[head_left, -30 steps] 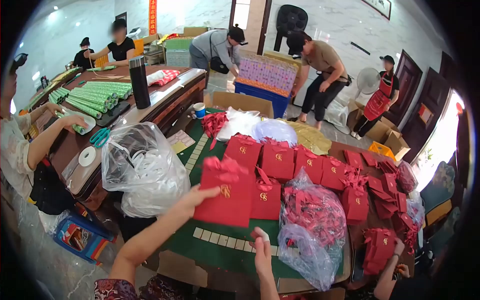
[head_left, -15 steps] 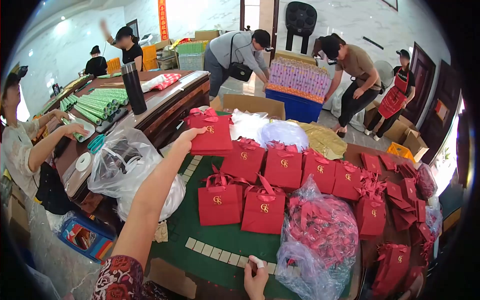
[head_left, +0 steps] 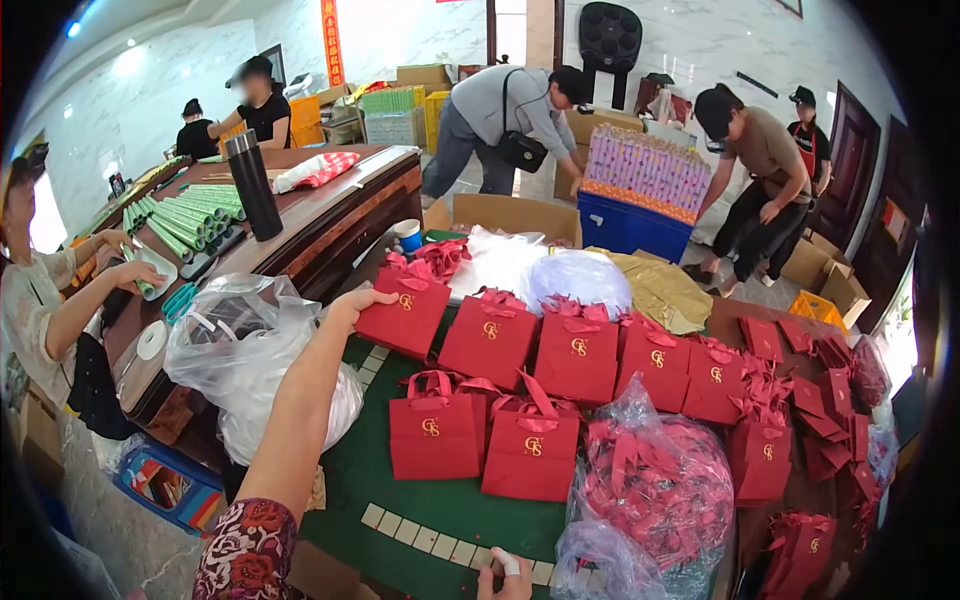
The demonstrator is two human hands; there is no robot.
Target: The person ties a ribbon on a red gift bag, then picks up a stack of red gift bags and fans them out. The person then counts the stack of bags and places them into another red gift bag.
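My left hand stretches forward, its fingers closed on the left edge of a red paper gift bag with a gold logo. That bag stands at the left end of a row of similar bags. In front stand two more red gift bags, one on the left and one on the right, with ribbon handles. At the bottom edge is my right hand, partly cut off, with a white wrap on one finger. Its visible fingers are apart and hold nothing I can see, beside a row of white tiles on the green tabletop.
A clear plastic bag of red ribbons lies to the right. More red bags are heaped beyond it. White plastic bags bulge at left. Two people bend over a blue bin; another person handles green tubes at left.
My left hand has lowered the red gift bag to the left end of the back row. My right hand has dropped toward the bottom edge. The blue bin has shifted right.
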